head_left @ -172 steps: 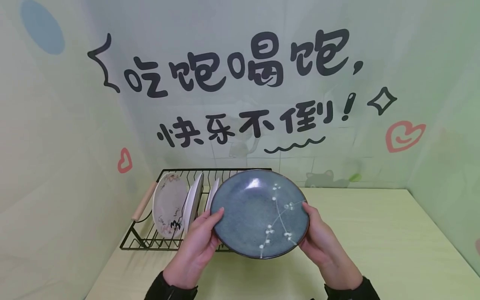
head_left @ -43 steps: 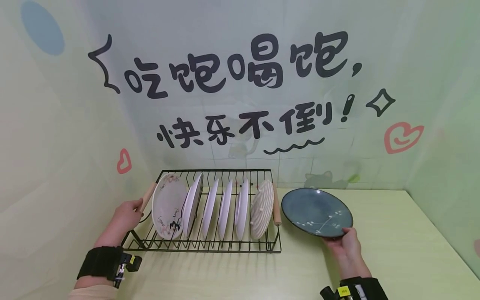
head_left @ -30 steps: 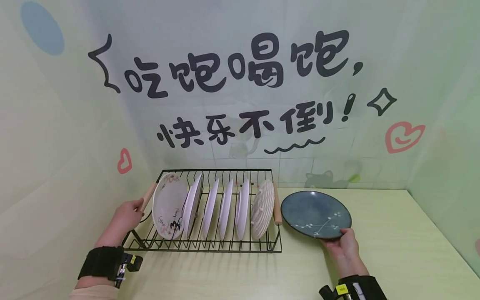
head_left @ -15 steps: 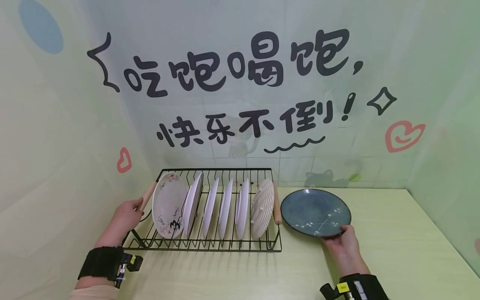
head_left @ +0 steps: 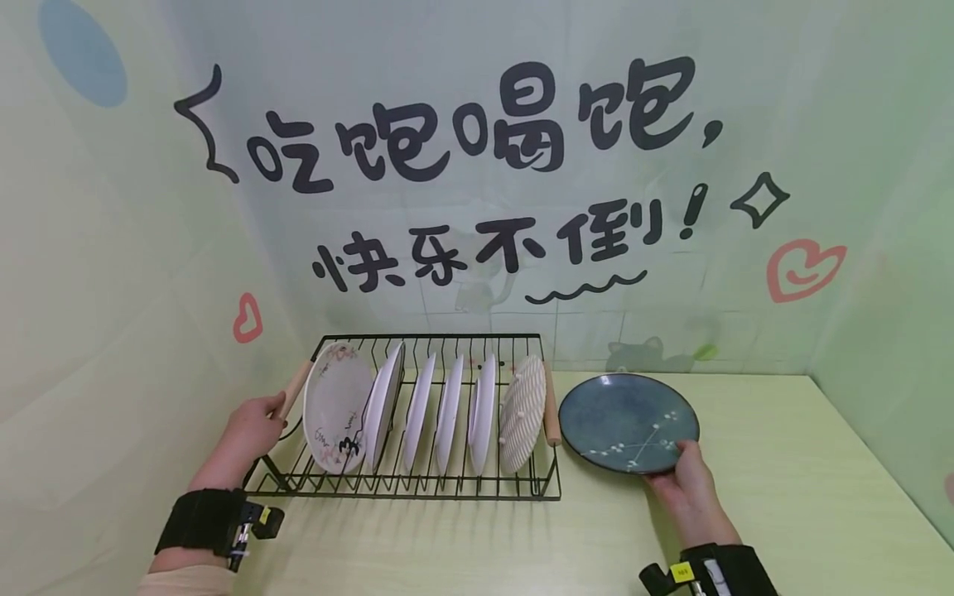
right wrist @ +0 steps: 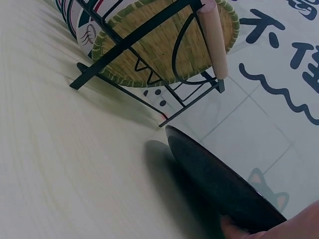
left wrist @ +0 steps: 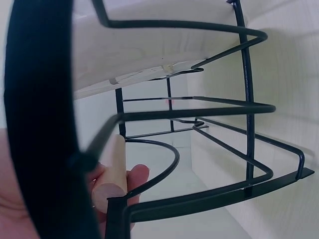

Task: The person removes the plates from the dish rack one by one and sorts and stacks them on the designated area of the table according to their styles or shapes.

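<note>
My right hand [head_left: 689, 484] grips the near right rim of a blue-grey plate [head_left: 619, 422] with white blossom sprigs, thumb on top and fingers beneath. In the right wrist view the plate [right wrist: 214, 179] is seen edge-on, tilted above the table with its shadow below. At the far left, my left hand [head_left: 253, 426] holds the wooden handle [head_left: 295, 391] of a black wire dish rack [head_left: 417, 498]. The left wrist view shows fingers [left wrist: 137, 175] curled round that handle [left wrist: 112, 174].
Several plates stand upright in the rack, among them a floral oval plate [head_left: 337, 410] at left and a striped, woven-looking round piece [head_left: 522, 414] at right. A second wooden handle [head_left: 551, 414] borders the blue plate. The pale table [head_left: 790, 480] meets a printed backdrop [head_left: 745, 331] behind.
Both hands held the blue plate before the rack earlier; since then it went right in the right hand, and the left hand took the rack's handle. Over the last second, the plate shifted only slightly.
</note>
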Available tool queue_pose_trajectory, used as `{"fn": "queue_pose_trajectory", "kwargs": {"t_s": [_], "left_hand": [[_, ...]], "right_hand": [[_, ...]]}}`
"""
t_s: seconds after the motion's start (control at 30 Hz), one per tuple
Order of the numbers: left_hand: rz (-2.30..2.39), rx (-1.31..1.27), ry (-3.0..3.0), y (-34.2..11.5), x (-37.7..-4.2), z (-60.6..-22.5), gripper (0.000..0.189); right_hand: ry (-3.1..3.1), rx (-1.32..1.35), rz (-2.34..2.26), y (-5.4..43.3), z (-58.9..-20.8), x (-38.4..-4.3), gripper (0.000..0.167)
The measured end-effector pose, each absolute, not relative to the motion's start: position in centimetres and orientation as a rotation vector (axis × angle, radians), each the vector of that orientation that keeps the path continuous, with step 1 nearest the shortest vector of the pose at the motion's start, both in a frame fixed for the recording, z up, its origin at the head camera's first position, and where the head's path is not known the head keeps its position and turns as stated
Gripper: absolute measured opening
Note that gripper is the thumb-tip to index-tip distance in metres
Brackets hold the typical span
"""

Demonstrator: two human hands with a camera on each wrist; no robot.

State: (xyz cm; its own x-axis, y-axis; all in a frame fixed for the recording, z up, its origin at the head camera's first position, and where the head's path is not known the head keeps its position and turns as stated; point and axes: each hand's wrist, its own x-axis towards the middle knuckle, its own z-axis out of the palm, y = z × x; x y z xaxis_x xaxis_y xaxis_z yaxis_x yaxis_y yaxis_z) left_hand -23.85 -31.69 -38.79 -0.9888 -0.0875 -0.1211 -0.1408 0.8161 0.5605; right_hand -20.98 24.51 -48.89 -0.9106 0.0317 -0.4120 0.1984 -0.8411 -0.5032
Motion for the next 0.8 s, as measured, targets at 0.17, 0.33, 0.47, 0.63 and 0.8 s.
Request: {"fn": "queue_pose_trajectory", "kwargs": {"t_s": [0.17, 0.33, 0.47, 0.63, 0.8], "left_hand": [[0.895, -0.193, 2.9, -31.6, -23.9, -38.8, 0.055], [0.899, -0.211, 2.895, -31.6, -24.1, -38.9, 0.056], [0.9, -0.205, 2.895, -31.7, -24.1, -39.1, 0.055], [0.882, -0.202, 2.911, -31.8, -24.1, -39.1, 0.056], [0.894, -0.213, 2.899, -31.7, -24.3, -39.1, 0.056]], "right_hand": [[1.019, 0.659, -2.792, 24.5, -48.6, -20.9, 0.059], [1.17, 0.717, -2.703, 24.9, -48.5, -20.6, 0.061], [1.372, 0.659, -2.557, 25.8, -48.7, -20.3, 0.063], [1.76, 0.47, -2.286, 27.0, -49.2, -20.2, 0.061], [2.089, 0.416, -2.007, 27.7, -49.1, -20.0, 0.054]]}}
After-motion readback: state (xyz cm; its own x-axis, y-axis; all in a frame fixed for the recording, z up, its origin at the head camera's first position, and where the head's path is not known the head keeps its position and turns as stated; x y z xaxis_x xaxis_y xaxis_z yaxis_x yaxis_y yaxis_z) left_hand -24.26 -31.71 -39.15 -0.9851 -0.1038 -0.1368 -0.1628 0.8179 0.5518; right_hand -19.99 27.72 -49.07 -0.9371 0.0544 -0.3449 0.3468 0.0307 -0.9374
